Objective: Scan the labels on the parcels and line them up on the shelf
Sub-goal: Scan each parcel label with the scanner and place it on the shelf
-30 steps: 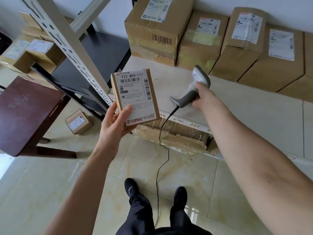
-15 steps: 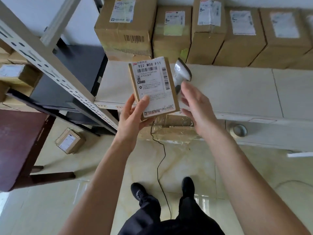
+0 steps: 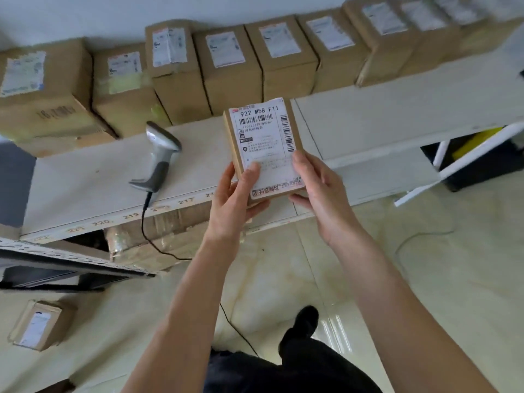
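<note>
Above the shelf [image 3: 368, 120] front edge, the small labelled parcel [image 3: 262, 146] is gripped by left hand [image 3: 235, 197] and right hand [image 3: 320, 188]. Risk: row of parcels [image 3: 226, 66] nudged askew during placement; barcode scanner [image 3: 158, 157] cord snagged.

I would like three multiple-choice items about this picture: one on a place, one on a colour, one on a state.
1. Where is the grey handheld barcode scanner?
A. on the white shelf
B. on the floor
C. in the right hand

2. What colour is its cable?
A. white
B. black
C. yellow

3. How is the small brown cardboard parcel with the white label held?
A. by the left hand alone
B. by nobody
C. by the left hand and the right hand

Answers: 1 A, it rests on the shelf board; 2 B, a dark cord hangs down; 3 C, fingers grip both sides.
</note>
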